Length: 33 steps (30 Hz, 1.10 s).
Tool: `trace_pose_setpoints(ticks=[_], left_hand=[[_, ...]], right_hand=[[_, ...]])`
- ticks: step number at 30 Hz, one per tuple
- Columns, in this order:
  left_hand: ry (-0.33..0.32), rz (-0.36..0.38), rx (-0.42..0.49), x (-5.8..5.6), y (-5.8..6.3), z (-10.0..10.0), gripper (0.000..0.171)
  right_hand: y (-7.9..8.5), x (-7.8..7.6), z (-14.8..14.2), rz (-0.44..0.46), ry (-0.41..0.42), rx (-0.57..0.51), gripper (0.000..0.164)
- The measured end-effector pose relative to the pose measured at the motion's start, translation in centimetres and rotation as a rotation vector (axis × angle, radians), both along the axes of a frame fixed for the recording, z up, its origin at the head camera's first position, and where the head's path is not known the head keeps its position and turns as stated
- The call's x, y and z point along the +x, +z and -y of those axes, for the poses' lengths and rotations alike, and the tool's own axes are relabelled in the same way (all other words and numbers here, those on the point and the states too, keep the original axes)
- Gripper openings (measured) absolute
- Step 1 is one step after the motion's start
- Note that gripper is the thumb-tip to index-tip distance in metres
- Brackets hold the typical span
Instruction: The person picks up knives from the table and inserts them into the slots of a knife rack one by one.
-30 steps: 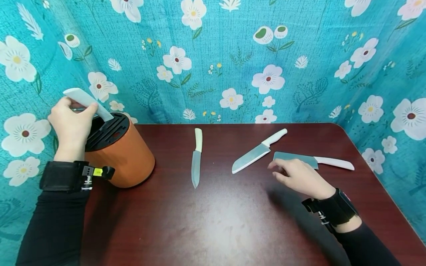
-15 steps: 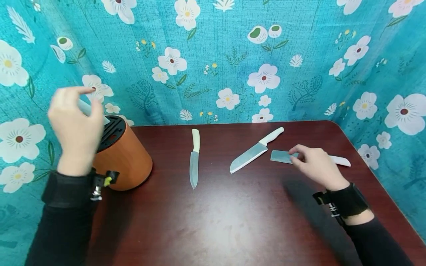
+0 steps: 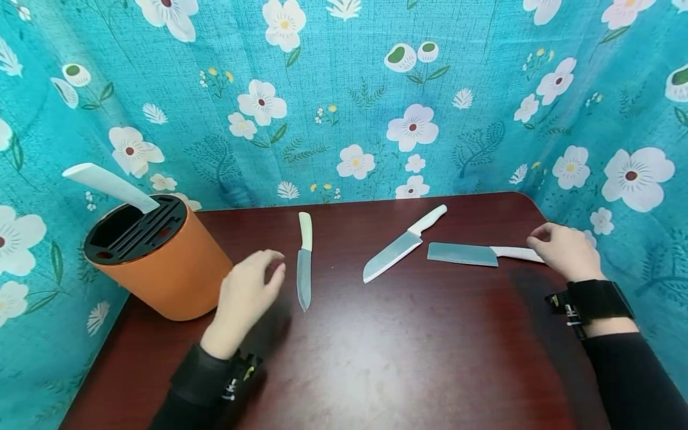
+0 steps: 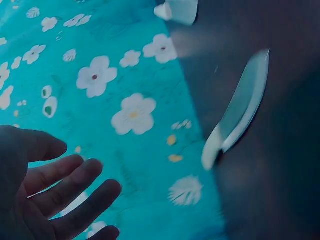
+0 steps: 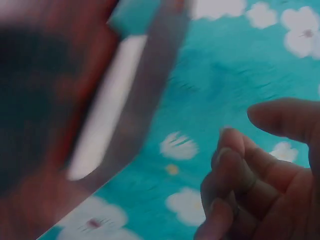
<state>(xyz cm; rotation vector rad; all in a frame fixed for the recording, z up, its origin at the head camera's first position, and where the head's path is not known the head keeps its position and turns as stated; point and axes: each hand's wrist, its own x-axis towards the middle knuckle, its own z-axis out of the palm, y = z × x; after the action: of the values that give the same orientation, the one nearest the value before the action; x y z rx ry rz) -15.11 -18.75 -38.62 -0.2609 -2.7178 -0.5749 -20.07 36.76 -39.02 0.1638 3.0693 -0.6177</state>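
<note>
My left hand (image 3: 247,295) hovers over the table just left of a narrow knife (image 3: 304,263) with a pale green handle, fingers loose and holding nothing. The left wrist view shows that hand (image 4: 60,190) with its fingers spread apart. At the right, my right hand (image 3: 570,251) overlaps the handle end of a cleaver (image 3: 463,254) with a white handle. Its fingers (image 5: 227,170) curl loosely with a gap to the thumb, and the cleaver's handle (image 5: 107,110) appears apart from them. Between the two lies a broad kitchen knife (image 3: 398,251), blade toward me.
An orange knife block (image 3: 177,269) with a black slotted top stands at the left. One white knife handle (image 3: 113,185) sticks up from it at a slant. A blue flowered curtain (image 3: 333,89) hangs behind the dark red table (image 3: 387,364).
My left hand let go of the knife handle in the block and came right and down toward the narrow knife. My right hand moved right, from over the cleaver's blade to its handle end.
</note>
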Motion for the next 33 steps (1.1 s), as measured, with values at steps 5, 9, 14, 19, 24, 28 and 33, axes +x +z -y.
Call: trace_pose_setpoints(ticks=[5, 9, 14, 19, 24, 28, 33], left_hand=[[-0.004, 0.079, 0.005, 0.7, -2.4, -1.2, 0.022], [0.001, 0.142, -0.018, 1.0, -3.9, -1.8, 0.024], [-0.018, 0.2, -0.02, 1.5, -5.3, -2.5, 0.026], [-0.035, 0.226, -0.006, 2.0, -6.0, -3.1, 0.026], [-0.021, 0.253, -0.012, 2.2, -6.2, -3.1, 0.026], [-0.016, 0.254, -0.014, 2.3, -6.1, -2.9, 0.026], [-0.027, 0.253, -0.014, 2.4, -6.0, -2.9, 0.026]], right_hand=[[-1.6, -0.3, -2.6, 0.073, -0.088, 0.033, 0.042], [-2.9, -0.8, -4.2, 0.231, -0.164, 0.036, 0.049], [-4.2, -1.4, -5.6, 0.353, -0.238, -0.041, 0.068], [-5.0, -1.5, -6.1, 0.327, -0.251, -0.145, 0.072], [-6.2, -1.7, -6.3, 0.305, -0.291, -0.327, 0.082], [-7.3, -2.4, -6.8, 0.314, -0.386, -0.537, 0.094], [-7.9, -3.0, -7.4, 0.325, -0.43, -0.659, 0.098]])
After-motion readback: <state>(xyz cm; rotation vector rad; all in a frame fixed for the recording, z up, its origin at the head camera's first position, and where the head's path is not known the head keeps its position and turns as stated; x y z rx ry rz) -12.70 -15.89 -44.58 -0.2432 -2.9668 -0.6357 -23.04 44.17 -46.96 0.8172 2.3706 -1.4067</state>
